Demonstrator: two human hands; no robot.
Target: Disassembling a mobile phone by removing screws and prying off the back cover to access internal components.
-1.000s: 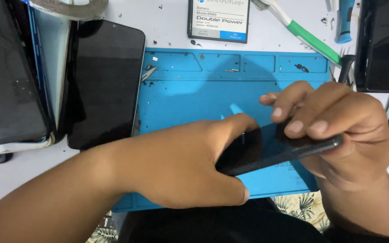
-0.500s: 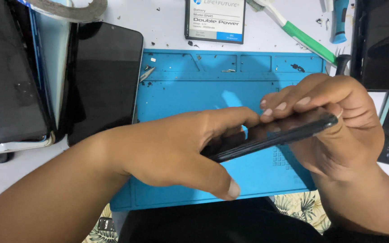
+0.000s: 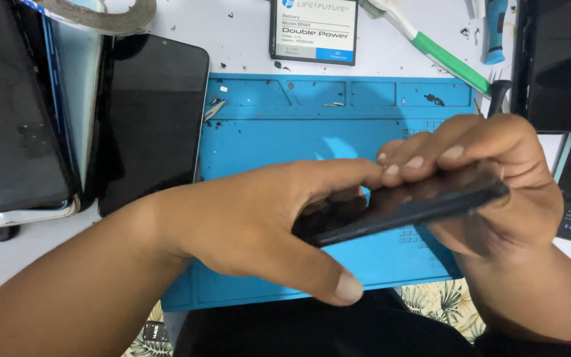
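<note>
Two hands share one dark phone (image 3: 404, 208), held edge-on above the blue work mat (image 3: 285, 125). We note the right hand (image 3: 490, 192) curled shut around its far end, steadying it. The left hand (image 3: 252, 225) closes on the near end, fingertips (image 3: 371, 173) pressed along the upper edge, seemingly working the seam.
</note>
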